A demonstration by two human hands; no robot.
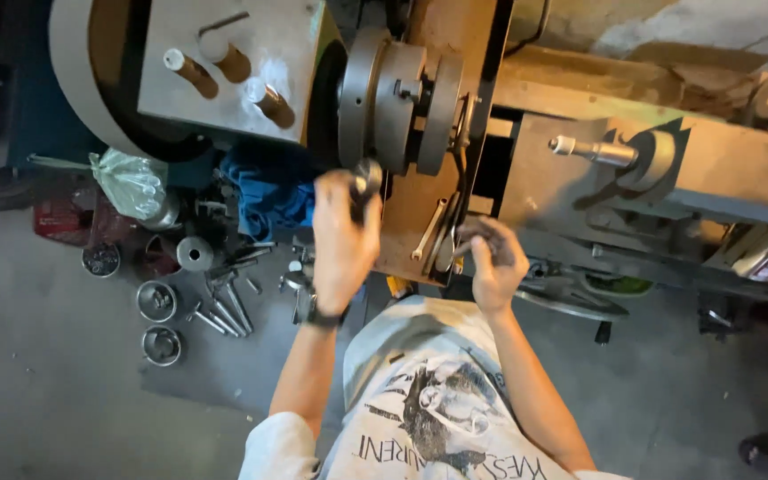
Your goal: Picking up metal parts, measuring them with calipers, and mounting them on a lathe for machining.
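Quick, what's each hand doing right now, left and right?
Left hand: closed around a dark round-ended handle by the lathe chuck.
Right hand: fingers curled shut near the wrenches; whether it holds anything cannot be told.

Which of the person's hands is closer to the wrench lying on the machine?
The right hand. It sits just beside the wrench, to its right. The left hand is farther off on the other side, gripping a dark rounded knob below the round chuck.
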